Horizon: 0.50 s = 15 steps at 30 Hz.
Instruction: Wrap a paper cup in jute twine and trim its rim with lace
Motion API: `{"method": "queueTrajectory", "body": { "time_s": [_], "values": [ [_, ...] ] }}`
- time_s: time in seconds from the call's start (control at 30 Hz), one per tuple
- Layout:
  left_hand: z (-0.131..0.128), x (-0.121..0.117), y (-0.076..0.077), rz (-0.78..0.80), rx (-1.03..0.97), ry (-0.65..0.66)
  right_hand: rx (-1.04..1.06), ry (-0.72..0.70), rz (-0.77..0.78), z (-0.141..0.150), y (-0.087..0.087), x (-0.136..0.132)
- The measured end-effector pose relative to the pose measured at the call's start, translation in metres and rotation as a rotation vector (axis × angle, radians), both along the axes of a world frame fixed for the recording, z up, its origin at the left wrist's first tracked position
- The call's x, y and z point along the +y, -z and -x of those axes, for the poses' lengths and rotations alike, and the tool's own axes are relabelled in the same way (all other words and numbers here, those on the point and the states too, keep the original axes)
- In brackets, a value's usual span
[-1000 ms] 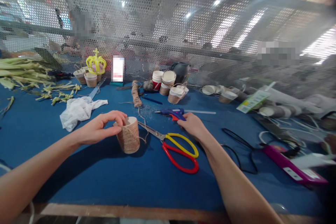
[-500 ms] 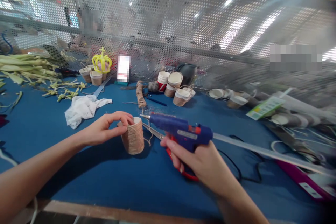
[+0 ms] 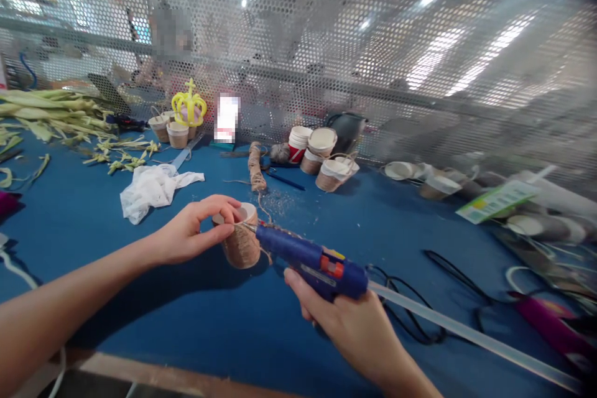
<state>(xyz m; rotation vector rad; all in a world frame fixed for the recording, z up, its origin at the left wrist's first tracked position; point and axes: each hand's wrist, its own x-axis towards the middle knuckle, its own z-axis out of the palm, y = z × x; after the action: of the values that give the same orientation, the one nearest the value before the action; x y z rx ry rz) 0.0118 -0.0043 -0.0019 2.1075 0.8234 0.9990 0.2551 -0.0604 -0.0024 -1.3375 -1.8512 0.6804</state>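
My left hand pinches the rim of a paper cup wrapped in brown twine, fingers over its edge. The cup leans slightly on the blue table. In my right hand is a blue glue gun, with a long clear glue stick sticking out of its back. The nozzle is at the twine near the cup's rim, close to my left fingertips; whether it touches cannot be made out. A strand of twine runs from behind the cup toward a twine bundle.
A crumpled white cloth lies left of the cup. Behind stand wrapped cups, a phone and a yellow crown-shaped piece along a perforated metal screen. A black cord loops at right; green leaves lie far left.
The glue gun has come down and left, its nozzle now at the cup's rim. Red-handled scissors seen under my right hand before no longer show. My left hand keeps its hold.
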Motion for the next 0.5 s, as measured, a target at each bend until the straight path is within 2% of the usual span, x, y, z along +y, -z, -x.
{"method": "queueTrajectory", "body": {
  "time_s": [0.23,0.5],
  "values": [
    [-0.002,-0.001,0.000,-0.022,0.001,-0.004,-0.087,0.005,-0.088,0.007,-0.008,0.001],
    [-0.001,0.000,0.001,-0.021,0.000,-0.012,-0.234,-0.117,-0.170,-0.009,-0.009,0.006]
  ]
}}
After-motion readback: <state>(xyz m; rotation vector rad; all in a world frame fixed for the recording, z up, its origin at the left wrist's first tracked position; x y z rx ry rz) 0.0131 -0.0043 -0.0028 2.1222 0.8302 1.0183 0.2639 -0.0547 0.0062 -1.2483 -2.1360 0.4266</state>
